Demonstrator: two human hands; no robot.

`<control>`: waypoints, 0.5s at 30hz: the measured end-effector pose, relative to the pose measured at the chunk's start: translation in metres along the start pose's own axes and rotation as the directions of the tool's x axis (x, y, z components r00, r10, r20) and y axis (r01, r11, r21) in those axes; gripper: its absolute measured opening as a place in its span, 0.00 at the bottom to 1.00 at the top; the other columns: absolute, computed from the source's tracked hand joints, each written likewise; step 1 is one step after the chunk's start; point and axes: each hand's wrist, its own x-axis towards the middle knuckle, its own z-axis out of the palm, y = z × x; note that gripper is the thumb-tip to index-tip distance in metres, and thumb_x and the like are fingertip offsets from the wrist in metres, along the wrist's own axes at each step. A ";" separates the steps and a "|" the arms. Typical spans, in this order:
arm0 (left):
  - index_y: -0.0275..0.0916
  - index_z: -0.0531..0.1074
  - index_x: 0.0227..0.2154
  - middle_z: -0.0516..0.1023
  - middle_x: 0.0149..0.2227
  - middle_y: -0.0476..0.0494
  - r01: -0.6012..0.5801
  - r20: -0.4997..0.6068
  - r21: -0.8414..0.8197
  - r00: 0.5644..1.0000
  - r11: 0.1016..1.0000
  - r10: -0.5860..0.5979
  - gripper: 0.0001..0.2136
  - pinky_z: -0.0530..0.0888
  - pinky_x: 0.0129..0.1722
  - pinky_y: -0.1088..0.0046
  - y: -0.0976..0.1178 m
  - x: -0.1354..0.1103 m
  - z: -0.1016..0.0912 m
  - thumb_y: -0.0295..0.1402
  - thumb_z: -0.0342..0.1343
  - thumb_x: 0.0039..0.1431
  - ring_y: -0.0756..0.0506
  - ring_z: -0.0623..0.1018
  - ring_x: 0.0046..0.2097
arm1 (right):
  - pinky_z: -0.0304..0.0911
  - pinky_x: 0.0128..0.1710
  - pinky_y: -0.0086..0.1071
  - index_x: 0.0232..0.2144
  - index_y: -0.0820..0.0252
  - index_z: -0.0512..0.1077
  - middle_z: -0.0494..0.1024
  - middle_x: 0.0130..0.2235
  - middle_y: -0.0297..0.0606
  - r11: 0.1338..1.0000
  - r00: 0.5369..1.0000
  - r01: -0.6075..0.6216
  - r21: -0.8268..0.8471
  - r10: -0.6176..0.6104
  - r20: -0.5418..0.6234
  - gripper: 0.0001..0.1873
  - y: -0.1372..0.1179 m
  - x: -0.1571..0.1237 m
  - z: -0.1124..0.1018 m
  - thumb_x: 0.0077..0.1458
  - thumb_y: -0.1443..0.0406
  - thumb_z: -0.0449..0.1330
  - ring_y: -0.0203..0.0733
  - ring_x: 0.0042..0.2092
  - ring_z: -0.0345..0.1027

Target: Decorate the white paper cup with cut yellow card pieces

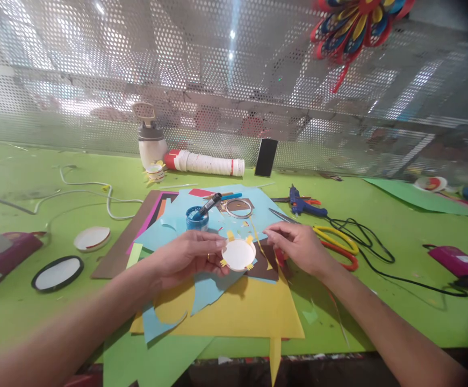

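My left hand (191, 252) pinches the left edge of a small white round paper cup base (238, 255), held above the paper pile. Several yellow paper tabs (250, 238) stick out around its rim, the lower ones cut like little feet. To the right of it, apart from it, is my right hand (298, 244), with thumb and fingertips brought together; whatever they hold, if anything, is too small to make out. Under both hands lie yellow paper (237, 312), light blue paper (213, 293) and a brown sheet (263, 263). Scissors with yellow and orange handles (336, 239) lie beside my right wrist.
A blue paint jar (197, 217) bears a black marker (213, 203). A blue glue gun (304, 204) trails its black cord. Stacked white cups (209, 164), a spray bottle (152, 145) and a phone (266, 157) stand behind. A black-rimmed disc (57, 273) lies left.
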 end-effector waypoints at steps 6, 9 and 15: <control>0.29 0.77 0.33 0.76 0.31 0.36 0.022 0.002 -0.029 1.000 0.999 -0.022 0.11 0.73 0.34 0.70 -0.004 0.002 -0.003 0.34 0.57 0.57 0.48 0.75 0.30 | 0.64 0.29 0.31 0.34 0.60 0.75 0.78 0.29 0.36 1.000 1.000 0.009 -0.003 -0.009 0.010 0.14 -0.002 0.000 -0.001 0.57 0.57 0.56 0.39 0.29 0.69; 0.28 0.76 0.33 0.76 0.30 0.37 0.025 0.000 -0.013 1.000 1.000 -0.025 0.11 0.73 0.34 0.71 -0.004 0.002 -0.003 0.34 0.56 0.58 0.48 0.75 0.30 | 0.64 0.31 0.31 0.34 0.61 0.75 0.78 0.29 0.36 1.000 1.000 0.003 0.003 -0.003 0.018 0.14 -0.003 0.000 -0.002 0.57 0.57 0.56 0.39 0.30 0.69; 0.28 0.76 0.33 0.75 0.30 0.38 0.023 0.008 -0.008 1.000 1.000 -0.023 0.11 0.73 0.33 0.72 -0.003 0.003 -0.004 0.33 0.55 0.59 0.49 0.75 0.29 | 0.64 0.31 0.32 0.35 0.60 0.75 0.78 0.29 0.36 1.000 0.999 -0.022 0.003 0.022 0.032 0.14 -0.004 -0.001 -0.001 0.57 0.57 0.56 0.39 0.30 0.69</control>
